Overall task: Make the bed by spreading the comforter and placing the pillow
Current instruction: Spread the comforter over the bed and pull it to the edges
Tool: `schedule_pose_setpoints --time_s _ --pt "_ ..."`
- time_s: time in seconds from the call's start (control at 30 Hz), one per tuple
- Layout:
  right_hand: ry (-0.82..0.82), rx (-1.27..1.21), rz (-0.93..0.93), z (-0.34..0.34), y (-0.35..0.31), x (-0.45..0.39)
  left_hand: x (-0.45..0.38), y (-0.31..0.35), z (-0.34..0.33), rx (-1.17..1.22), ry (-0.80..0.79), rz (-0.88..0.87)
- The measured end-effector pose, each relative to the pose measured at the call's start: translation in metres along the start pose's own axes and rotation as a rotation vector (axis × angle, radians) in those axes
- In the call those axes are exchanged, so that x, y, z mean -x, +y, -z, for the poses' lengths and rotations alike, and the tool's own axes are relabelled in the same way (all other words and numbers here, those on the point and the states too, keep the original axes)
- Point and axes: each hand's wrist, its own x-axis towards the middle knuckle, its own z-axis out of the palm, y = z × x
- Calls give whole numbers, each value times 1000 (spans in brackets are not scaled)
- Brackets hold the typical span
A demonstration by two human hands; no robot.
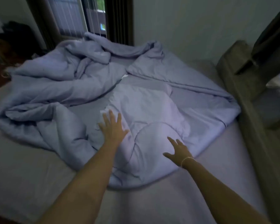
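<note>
A pale lilac comforter point(74, 81) lies crumpled in a heap across the middle of the bed point(23, 167), with folds bunched toward the far left. Its near part bulges over a rounded shape, perhaps a pillow, though I cannot tell. My left hand point(113, 128) reaches out with fingers spread straight over the near folds. My right hand point(179, 151), a thin band at its wrist, stretches forward with fingers spread over the rounded bulge. Neither hand grips the fabric.
The grey sheet of the bed shows bare in front and to the left. An olive padded headboard point(242, 88) runs along the right side. A window with dark curtains point(118, 18) stands behind the bed. Dark things lie on the floor at far left.
</note>
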Motion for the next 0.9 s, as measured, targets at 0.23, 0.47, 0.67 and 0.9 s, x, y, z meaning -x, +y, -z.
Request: schedule_pose_setpoints --time_s 0.23,0.47,0.67,0.9 --pt "10 -65 -28 -10 -33 -43 -29 -31 -37 252 -191 164" --pt "114 -163 -23 7 -72 -65 72 -60 -43 480 -261 -178" --pt "-59 -73 -69 -24 -81 -67 157 -80 -44 601 -320 -376" --pt "26 -83 -37 -67 -41 -1 173 -53 -22 302 -160 -349"
